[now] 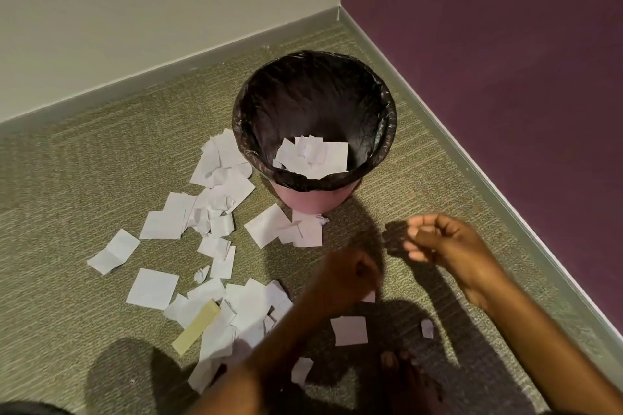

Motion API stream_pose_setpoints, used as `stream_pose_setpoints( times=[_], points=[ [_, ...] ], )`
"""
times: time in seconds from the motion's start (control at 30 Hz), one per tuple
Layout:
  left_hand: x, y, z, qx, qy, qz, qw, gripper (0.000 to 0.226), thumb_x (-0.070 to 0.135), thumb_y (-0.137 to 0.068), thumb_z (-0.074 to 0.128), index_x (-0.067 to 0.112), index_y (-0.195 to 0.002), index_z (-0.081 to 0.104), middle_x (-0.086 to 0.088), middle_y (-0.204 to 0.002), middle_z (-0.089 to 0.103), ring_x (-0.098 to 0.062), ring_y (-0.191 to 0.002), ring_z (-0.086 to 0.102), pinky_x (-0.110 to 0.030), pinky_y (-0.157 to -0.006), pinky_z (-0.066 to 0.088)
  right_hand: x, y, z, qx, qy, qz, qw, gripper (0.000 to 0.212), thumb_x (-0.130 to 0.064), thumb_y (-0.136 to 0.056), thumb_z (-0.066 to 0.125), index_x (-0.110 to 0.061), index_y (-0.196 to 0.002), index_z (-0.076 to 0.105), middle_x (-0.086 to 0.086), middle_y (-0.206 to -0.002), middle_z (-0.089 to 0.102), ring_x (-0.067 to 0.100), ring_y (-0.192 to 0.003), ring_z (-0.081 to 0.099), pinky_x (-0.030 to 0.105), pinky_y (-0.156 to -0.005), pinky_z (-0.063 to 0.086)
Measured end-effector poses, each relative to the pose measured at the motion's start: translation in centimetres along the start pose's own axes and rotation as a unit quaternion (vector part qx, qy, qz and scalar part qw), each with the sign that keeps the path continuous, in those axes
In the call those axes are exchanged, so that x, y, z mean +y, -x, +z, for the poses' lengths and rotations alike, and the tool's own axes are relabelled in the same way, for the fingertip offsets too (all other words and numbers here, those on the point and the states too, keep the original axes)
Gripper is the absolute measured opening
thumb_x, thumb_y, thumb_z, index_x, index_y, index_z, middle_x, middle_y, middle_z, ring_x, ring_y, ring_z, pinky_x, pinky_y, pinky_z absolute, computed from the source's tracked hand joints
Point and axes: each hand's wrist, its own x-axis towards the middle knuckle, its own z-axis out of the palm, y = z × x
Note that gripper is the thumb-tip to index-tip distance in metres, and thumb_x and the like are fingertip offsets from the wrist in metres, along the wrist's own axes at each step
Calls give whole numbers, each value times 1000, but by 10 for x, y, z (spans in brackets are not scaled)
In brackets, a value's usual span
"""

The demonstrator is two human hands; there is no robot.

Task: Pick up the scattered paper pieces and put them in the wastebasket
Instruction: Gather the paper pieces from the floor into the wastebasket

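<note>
The pink wastebasket (317,197) with a black liner (387,125) stands near the room's corner, and several white paper pieces (313,155) lie inside it. Many more white paper pieces (222,185) are scattered on the carpet to its left and front, among them a square one (349,330) and a yellowish strip (197,327). My left hand (350,274) hovers in front of the basket, blurred, its fingers curled into a fist with no paper showing. My right hand (438,241) hangs to the basket's lower right with loosely curled fingers, holding nothing.
The carpet (101,162) meets a beige wall (135,10) at the back and a purple wall (505,44) on the right, with a grey baseboard (438,131) along both. My bare toes (401,364) show at the bottom edge.
</note>
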Motion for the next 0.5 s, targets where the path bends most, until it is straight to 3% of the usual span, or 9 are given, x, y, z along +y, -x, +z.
stream_pose_setpoints(
  times=[0.07, 0.13, 0.23, 0.3, 0.37, 0.43, 0.5],
  points=[
    [-32, -2, 29, 8, -129, -15, 992, 37, 38, -84, 86, 27, -116, 71, 5, -112, 68, -11, -90, 62, -38, -82, 59, 44, 1, -5, 17, 86, -10, 996, 19, -4, -94, 79, -18, -108, 78, 14, -101, 80, 30, -93, 77, 46, -86, 63],
    [-57, 2, 51, -17, -226, 1, 974, 58, 44, -83, 85, 26, -133, 61, -1, -139, 55, -21, -118, 57, -43, -94, 57, 84, 1, -13, 24, 210, -37, 977, 26, -7, -89, 86, -30, -93, 76, 3, -91, 78, 27, -89, 75, 42, -83, 58],
    [-87, 9, 75, -54, -351, 48, 934, 72, 48, -85, 78, 24, -146, 48, -9, -151, 42, -34, -146, 36, -53, -102, 52, 130, 5, -22, 13, 376, -36, 926, 37, -15, -81, 88, -41, -85, 62, -7, -88, 71, 19, -81, 71, 33, -73, 54],
    [-101, 12, 84, -49, -382, 61, 921, 75, 48, -82, 76, 25, -147, 46, -10, -147, 45, -38, -142, 42, -54, -96, 54, 147, 14, -24, -11, 462, -26, 887, 33, -25, -78, 77, -41, -93, 53, -10, -93, 61, 14, -79, 64, 35, -66, 50],
    [-109, 13, 90, -32, -381, 68, 921, 69, 46, -80, 75, 27, -141, 48, -7, -141, 48, -37, -136, 50, -52, -91, 56, 162, 22, -22, -34, 500, -47, 864, 36, -33, -77, 67, -39, -109, 53, -5, -105, 56, 21, -86, 63, 41, -69, 55],
    [-112, 11, 90, -27, -358, 71, 931, 64, 44, -80, 75, 30, -135, 47, -5, -138, 49, -34, -132, 51, -51, -87, 56, 180, 25, -20, -25, 499, -76, 863, 45, -24, -79, 62, -24, -124, 62, 3, -113, 58, 29, -94, 66, 45, -73, 59],
    [-111, 9, 87, -25, -343, 79, 936, 63, 43, -80, 75, 30, -133, 44, -5, -136, 49, -34, -128, 51, -51, -83, 55, 192, 24, -18, -14, 485, -104, 868, 45, -8, -78, 63, -12, -123, 69, 8, -116, 63, 33, -100, 67, 46, -80, 60]
  ],
)
